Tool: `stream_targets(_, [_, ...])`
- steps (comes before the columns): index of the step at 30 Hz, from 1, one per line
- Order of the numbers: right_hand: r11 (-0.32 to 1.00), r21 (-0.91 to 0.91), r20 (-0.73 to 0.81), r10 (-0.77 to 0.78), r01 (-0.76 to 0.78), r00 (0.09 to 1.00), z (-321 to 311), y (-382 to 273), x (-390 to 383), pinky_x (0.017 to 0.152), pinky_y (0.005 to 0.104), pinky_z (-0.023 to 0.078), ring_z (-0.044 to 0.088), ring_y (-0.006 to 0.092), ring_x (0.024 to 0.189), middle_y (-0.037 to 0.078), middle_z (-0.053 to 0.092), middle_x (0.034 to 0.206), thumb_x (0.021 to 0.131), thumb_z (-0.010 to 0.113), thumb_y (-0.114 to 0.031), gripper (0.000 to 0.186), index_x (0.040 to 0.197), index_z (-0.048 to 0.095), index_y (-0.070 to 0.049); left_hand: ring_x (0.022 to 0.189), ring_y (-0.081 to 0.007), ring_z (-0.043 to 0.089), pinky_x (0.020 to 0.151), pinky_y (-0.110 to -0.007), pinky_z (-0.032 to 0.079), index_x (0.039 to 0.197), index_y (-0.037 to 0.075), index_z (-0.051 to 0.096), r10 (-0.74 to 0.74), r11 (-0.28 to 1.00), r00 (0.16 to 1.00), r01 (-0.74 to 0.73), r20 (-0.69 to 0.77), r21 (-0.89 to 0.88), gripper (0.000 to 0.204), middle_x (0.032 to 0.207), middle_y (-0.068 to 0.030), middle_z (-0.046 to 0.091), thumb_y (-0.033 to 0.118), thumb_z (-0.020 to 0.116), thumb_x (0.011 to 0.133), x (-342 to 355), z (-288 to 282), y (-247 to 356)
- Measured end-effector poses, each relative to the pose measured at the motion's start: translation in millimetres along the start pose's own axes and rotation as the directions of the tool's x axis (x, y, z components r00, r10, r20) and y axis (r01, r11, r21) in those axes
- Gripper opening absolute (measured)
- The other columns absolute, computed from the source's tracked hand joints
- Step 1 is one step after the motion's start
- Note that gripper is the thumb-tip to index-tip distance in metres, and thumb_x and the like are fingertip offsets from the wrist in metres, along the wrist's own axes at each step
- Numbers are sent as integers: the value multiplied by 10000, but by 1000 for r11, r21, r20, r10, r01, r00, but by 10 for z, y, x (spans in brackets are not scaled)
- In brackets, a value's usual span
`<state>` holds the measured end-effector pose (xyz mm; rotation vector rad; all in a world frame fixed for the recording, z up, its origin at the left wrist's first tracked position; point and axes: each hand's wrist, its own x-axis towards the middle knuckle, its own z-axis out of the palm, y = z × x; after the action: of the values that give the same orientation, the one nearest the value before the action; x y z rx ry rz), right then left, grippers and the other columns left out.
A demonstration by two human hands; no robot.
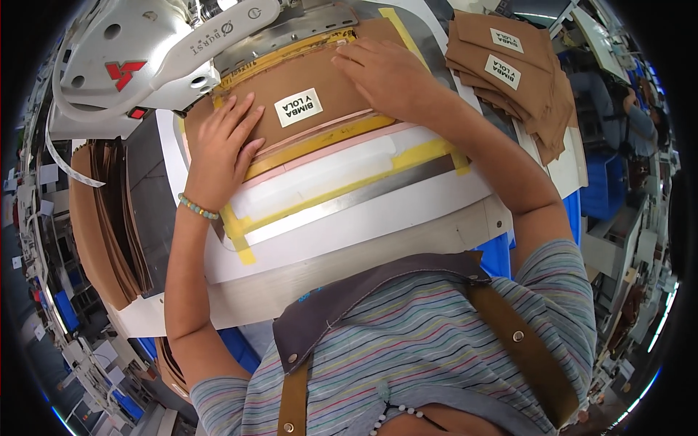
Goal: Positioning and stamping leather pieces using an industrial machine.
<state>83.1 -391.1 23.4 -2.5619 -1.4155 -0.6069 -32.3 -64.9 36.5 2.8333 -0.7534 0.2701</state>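
A brown fabric or leather panel (336,93) with a white label (298,107) in its middle lies in a flat jig. Yellow strips (320,142) border the panel along its near and far sides. My left hand (222,145) rests on the panel's left end, fingers spread and flat. On the far right part of the panel lies my right hand (389,76), its fingers stretched toward the far yellow strip. Neither hand grips anything. What is under the right palm is hidden.
A white machine head (109,69) stands close on the left, its grey arm (218,43) reaching over the jig's far side. Brown labelled panels (509,80) are piled at the right. More brown pieces (109,225) stand in a stack at the left. Yellow tape (349,181) edges the jig.
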Motion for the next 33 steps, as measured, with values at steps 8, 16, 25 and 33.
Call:
stream_targets(8, [994,104,59,-20,14,998,-112,34,101,1030,386,523,619,253,1213,70,687,1294,968,642,-120,278,1236,690,-61,1470,-367,485,1194,-481,398,1477,96,610,-18,999,1000,18,12,-26,508,1595,-114,533,151,713,983,23,-14,-27])
stream_targets(16, [996,86,298,1,-28,954,-181,77,236,1057,390,522,619,269,1227,85,706,1293,999,645,-142,283,1261,703,-53,1450,-368,503,1194,-479,428,1445,79,623,34,996,999,-35,-20,-81,495,1573,-138,543,128,721,963,131,34,50])
stream_targets(25, [983,161,181,-115,86,977,-136,17,387,1022,405,533,633,278,1167,76,714,1273,963,690,-149,275,1223,707,-65,1438,-370,515,1190,-476,434,1443,82,621,9,996,1000,-10,-9,-90,478,1555,-137,561,171,715,983,154,30,99])
stream_targets(33, [980,165,216,-150,115,965,-118,-148,603,990,396,541,657,263,1094,68,759,1190,931,728,-161,232,1134,754,-51,1447,-370,506,1197,-475,428,1434,75,630,6,997,1000,-7,-12,-81,448,1549,-136,564,205,692,1010,123,1,83])
